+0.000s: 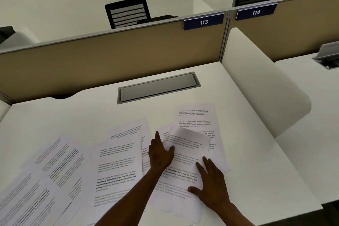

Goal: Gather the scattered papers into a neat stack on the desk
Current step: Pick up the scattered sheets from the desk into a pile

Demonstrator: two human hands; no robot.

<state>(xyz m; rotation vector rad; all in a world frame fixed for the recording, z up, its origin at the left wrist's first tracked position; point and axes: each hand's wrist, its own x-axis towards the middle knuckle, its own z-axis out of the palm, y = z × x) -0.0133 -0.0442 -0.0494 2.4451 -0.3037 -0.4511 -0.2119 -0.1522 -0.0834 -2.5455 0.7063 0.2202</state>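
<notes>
White matte desk top [256, 170], smooth, rounded corners. Thin white printed paper sheets [117, 161] lie scattered across its near half, overlapping, black text in paragraphs; those at far left are blurred. One sheet [195, 115] lies farthest back, right of centre.

Left hand [159, 152] pinches the left edge of a curled, lifted sheet [185, 140], thumb on top, index finger pointing straight out beyond it. Right hand [211, 187] rests flat, fingers spread and straight, pressing the overlapped sheets below.

Behind the papers: a grey metal rectangular cable hatch [157, 86] set flush in the desk, lid down. Tan fabric partition [110, 60] with grey metal rim, blue plates "113" [203, 22] and "114" [256, 12]. Two black mesh-backed chairs [128, 13] beyond. White rounded side divider [256, 79] at right.
</notes>
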